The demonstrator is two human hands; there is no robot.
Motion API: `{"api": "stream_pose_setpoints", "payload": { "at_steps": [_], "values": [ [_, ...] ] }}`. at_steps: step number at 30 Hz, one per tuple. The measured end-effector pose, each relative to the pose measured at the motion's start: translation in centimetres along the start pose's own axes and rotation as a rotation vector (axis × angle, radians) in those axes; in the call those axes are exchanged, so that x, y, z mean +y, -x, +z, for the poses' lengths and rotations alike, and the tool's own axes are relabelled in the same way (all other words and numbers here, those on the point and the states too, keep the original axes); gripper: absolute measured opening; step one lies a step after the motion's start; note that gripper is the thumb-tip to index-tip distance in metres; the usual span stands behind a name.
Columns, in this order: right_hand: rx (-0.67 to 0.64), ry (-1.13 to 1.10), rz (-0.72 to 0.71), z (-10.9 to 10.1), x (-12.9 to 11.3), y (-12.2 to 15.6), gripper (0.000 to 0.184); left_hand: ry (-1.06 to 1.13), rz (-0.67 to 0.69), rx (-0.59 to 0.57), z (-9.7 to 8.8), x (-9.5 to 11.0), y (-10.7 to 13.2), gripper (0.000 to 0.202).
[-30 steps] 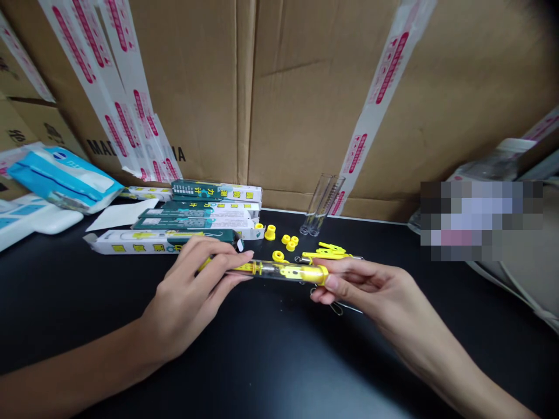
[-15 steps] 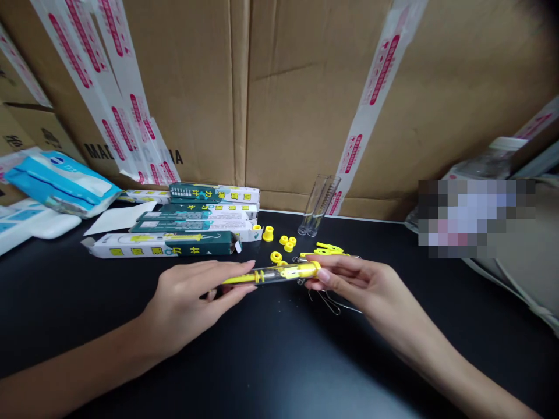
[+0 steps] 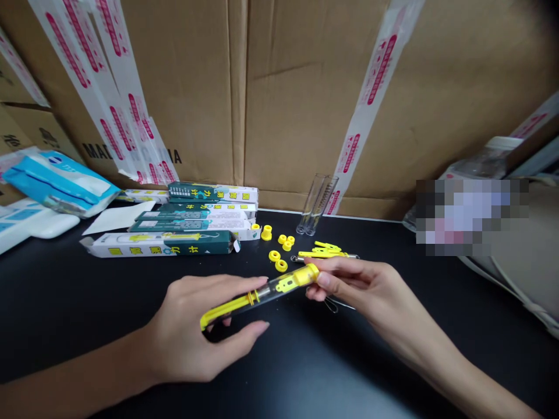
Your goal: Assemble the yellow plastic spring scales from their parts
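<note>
A clear tubular spring scale (image 3: 277, 288) with yellow parts inside is held tilted above the black table, right end higher. My right hand (image 3: 360, 285) pinches its yellow end cap between thumb and fingers. Around the lower left part of the tube curves my left hand (image 3: 196, 326); its thumb stands away from the tube while fingertips show beneath. Just beyond lie small yellow caps and rings (image 3: 282, 265). Behind my right fingers are flat yellow strips (image 3: 323, 250) and metal wire hooks (image 3: 345, 304), partly hidden.
Two clear tubes (image 3: 312, 215) stand upright near the cardboard wall (image 3: 297, 105). Several printed boxes (image 3: 166, 244) lie at the back left, near a white paper (image 3: 117, 218) and a blue packet (image 3: 65, 183). On the right are a plastic bottle (image 3: 493, 160) and a beige bag (image 3: 524, 244).
The spring scale has tilted, its left end dropping toward me. My left hand has moved lower with its thumb spread off the tube. My right hand keeps its pinch on the cap.
</note>
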State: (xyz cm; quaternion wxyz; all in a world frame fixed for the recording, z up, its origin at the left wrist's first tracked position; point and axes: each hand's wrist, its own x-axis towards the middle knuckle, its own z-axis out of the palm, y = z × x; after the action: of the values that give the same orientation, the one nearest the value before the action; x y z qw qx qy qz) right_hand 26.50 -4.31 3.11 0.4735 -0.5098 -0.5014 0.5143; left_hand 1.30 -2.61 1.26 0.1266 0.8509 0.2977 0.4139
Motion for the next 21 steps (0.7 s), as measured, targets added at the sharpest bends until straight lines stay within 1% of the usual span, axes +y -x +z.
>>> {"api": "stream_pose_setpoints", "payload": {
  "at_steps": [3,5,10,14,21],
  "values": [
    [-0.042,0.004,0.015,-0.05,-0.01,0.08,0.028,-0.060,0.029,0.047,0.37,-0.01,0.01,0.026],
    [-0.061,0.010,0.014,-0.06,0.19,0.15,0.028,-0.059,0.036,0.058,0.54,0.05,0.00,0.019],
    [-0.078,-0.031,0.001,0.15,0.54,0.40,0.023,-0.004,0.020,0.049,0.73,0.21,0.42,0.014],
    [-0.093,-0.013,0.004,0.31,0.48,0.48,0.024,0.007,0.047,0.058,0.77,0.20,0.84,0.015],
    [-0.108,-0.003,-0.023,0.40,0.53,0.54,0.023,-0.008,0.040,0.042,0.63,0.01,0.81,0.015]
  ]
}}
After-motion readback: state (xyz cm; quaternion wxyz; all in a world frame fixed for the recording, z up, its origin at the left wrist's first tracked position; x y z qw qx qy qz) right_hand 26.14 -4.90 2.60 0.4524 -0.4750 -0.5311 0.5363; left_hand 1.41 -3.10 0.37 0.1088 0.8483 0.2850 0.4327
